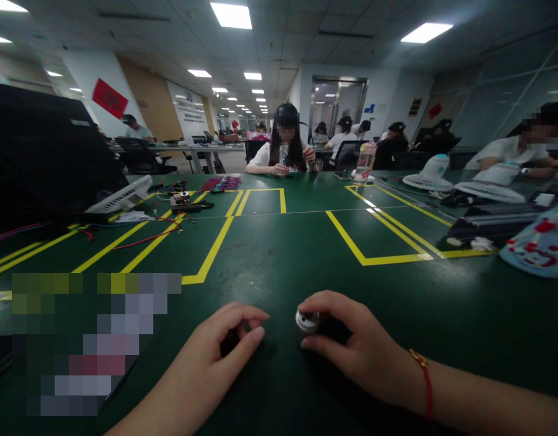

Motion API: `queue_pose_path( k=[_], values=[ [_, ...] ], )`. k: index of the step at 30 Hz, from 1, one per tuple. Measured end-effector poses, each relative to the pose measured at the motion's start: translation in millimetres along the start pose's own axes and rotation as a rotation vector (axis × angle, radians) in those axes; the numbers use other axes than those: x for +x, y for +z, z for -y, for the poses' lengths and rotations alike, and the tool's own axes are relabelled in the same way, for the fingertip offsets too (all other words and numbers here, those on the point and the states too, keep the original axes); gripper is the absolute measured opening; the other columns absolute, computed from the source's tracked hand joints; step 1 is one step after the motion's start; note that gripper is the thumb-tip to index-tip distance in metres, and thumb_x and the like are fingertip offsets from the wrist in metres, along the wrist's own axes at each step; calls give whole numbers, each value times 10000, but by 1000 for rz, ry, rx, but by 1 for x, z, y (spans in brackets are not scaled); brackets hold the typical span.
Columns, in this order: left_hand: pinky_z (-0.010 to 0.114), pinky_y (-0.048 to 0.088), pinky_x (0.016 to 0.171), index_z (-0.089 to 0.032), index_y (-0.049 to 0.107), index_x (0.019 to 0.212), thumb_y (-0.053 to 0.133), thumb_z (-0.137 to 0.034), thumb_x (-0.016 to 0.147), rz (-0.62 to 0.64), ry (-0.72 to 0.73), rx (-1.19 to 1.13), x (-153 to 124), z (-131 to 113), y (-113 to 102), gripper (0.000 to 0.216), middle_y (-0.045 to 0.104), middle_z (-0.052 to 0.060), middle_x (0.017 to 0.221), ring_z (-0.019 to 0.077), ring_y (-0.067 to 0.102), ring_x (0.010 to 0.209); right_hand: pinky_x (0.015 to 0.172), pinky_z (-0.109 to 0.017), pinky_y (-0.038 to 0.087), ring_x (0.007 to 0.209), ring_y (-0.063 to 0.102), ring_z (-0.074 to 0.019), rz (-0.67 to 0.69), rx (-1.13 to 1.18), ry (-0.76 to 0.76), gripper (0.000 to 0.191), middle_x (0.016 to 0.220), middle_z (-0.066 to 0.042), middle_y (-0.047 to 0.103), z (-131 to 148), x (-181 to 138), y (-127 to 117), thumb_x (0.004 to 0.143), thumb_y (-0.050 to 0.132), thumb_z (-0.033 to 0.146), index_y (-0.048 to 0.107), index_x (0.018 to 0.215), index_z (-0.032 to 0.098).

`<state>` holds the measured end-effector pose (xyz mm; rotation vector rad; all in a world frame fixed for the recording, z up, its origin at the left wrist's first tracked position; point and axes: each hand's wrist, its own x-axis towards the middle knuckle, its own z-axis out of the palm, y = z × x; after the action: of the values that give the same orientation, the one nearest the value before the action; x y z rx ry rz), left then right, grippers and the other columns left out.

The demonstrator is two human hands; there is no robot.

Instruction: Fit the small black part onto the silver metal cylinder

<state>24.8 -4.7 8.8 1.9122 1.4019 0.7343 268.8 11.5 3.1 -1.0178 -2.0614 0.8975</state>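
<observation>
Between the thumb and index finger of my right hand [351,333] is a small silver metal cylinder [307,321] with a dark spot on its upper face. It stands close to the green tabletop [279,266]. I cannot make out exactly what kind of part it is. Just left of it, my left hand [229,345] rests low over the table, fingers curled loosely and a small gap between index fingertip and thumb. Nothing shows in that gap. A red cord bracelet [428,381] circles my right wrist.
Yellow tape [215,248] marks out areas on the table. Wires and a small motor assembly [181,198] lie at left beside a black monitor [43,145]. White fans [431,175], a bottle [364,163] and a patterned blue bag [540,242] are at right. A person [285,145] sits opposite.
</observation>
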Motion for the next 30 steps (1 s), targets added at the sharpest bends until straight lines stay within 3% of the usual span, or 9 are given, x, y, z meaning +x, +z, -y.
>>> queue_pose_path(
  k=[5,10,14,20,24,27,30],
  values=[
    [300,469,824,-298,669,1081,556,-240,912,15,178,16,15,-34,12,211,646,-6,1020,185,600,925,875,-222,485,966,574,-70,-37,46,69,539,1091,19,592,-7,2,7,760,694,279,426,1227,255],
    [283,470,772,-252,746,860,622,-191,861,-52,207,7,35,-54,13,139,639,5,909,183,612,873,840,-224,486,957,570,-79,29,13,96,453,1098,11,589,-4,5,2,760,683,281,485,1164,232],
    [280,474,741,-245,755,858,669,-221,830,-126,152,0,36,-47,9,94,641,1,850,182,623,825,825,-222,478,927,565,-75,-22,-81,106,424,1077,24,589,-8,3,-6,762,669,280,519,1157,255],
    [309,464,721,-288,785,823,729,-254,784,3,105,156,35,-22,32,76,672,4,830,218,617,834,773,-223,479,876,566,-85,-26,-55,149,380,1001,17,601,-8,1,-7,737,701,364,559,1062,227],
    [332,459,754,-298,778,887,758,-266,752,25,115,172,37,-19,38,140,694,11,874,243,607,884,768,-226,493,864,577,-92,-31,-32,152,410,992,6,608,-5,1,-8,735,698,434,560,1057,220],
    [319,480,743,-288,728,1036,733,-270,774,24,101,156,32,-16,27,263,683,16,949,220,614,856,801,-242,505,901,589,-110,-118,-103,201,445,1047,-21,608,-15,-6,-30,756,668,453,545,1112,216],
    [304,500,727,-272,696,1061,660,-281,831,2,67,113,20,-6,9,234,661,17,976,197,617,821,768,-282,514,889,603,-153,-329,-281,344,555,1065,-69,610,-42,-26,-79,740,647,535,528,1165,198]
  ],
)
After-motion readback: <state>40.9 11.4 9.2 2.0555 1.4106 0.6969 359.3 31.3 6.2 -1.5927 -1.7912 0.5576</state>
